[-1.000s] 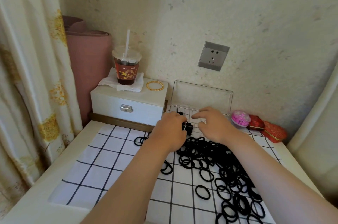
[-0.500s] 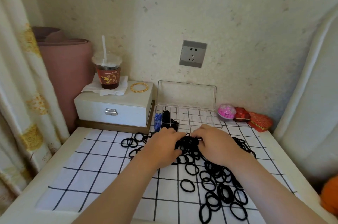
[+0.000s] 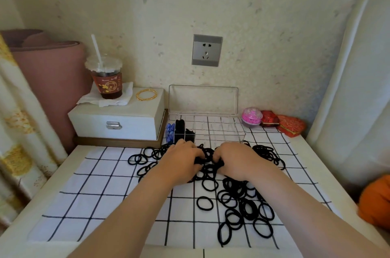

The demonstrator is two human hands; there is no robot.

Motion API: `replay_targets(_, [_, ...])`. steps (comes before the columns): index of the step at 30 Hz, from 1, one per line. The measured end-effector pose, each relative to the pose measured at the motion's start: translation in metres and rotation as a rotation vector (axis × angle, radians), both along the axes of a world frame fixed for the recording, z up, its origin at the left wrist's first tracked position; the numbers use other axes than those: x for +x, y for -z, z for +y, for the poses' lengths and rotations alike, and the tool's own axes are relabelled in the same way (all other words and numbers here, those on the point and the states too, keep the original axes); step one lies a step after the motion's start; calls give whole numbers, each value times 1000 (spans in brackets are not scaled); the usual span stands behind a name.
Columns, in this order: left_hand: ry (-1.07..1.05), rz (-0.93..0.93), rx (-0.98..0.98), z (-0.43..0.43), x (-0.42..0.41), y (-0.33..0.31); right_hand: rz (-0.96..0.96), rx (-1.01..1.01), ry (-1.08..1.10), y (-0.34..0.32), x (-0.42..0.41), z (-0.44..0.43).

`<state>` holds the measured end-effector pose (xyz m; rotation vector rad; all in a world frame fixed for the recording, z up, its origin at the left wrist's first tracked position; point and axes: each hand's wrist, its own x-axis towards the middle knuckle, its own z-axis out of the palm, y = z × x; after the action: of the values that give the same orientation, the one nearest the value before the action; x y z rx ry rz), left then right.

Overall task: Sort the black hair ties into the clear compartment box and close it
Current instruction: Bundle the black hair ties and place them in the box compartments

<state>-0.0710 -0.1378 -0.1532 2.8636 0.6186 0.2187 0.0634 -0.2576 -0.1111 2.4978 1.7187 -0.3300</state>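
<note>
Both hands are down in the far end of the hair ties [image 3: 238, 200], right in front of the clear compartment box [image 3: 221, 131]. The left hand [image 3: 181, 160] and right hand [image 3: 234, 160] sit knuckles-up, almost touching each other. Each has its fingers curled into a clump of ties, so both are gripping, not lying flat.

The box stands at the back of the checked cloth [image 3: 95, 184] with its lid [image 3: 203, 99] tipped up against the wall. At its left end there are blue bits [image 3: 170, 131] in the end cell and black ties packed into the 2 cells next to them.

Edge-wise it's tight at the back. The box's left side is just beside a white drawer box [image 3: 118, 118], which carries a drink cup [image 3: 107, 80] on a napkin and a gold bangle [image 3: 146, 95]. On the box's right there's a pink ball [image 3: 252, 116], then red pouches [image 3: 291, 126] along the wall.

The ties run from the box front down the right half of the cloth toward the near edge, with a few loops left of the left hand and 1 tie [image 3: 204, 203] lying on its own. The open room is the cloth's left half, between the left forearm and the bare table [image 3: 69, 158] strip. The table's right edge runs along a white padded panel [image 3: 348, 110], with something orange [image 3: 375, 200] near its front corner.
</note>
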Motion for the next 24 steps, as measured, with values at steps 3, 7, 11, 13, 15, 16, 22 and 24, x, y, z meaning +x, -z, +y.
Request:
replay_targets(3, [-36,0,-43,6,-6,-4,50,72,15,2,4,-1])
replay_targets(7, [-83,-98,-70,9,-8,-11,342,299,102,1,15,0])
replay_targets(11, [-135,-303,-367,2,-6,-25,652,444,192,-4,19,2])
replay_targets(13, [-150,-372,-668,-4,-5,-35,755,479,233,-6,18,2])
replay_targets(15, [-132,-409,-859,-10,-4,-42,823,471,231,-9,15,1])
replay_targets(16, [-120,-414,-882,-11,-3,-43,858,461,221,-11,14,0])
replay_targets(22, [-165,-421,-1033,-7,-5,-42,1003,449,325,-13,11,0])
replay_targets(24, [-161,-404,-1090,-7,-5,-40,998,433,342,-12,10,2])
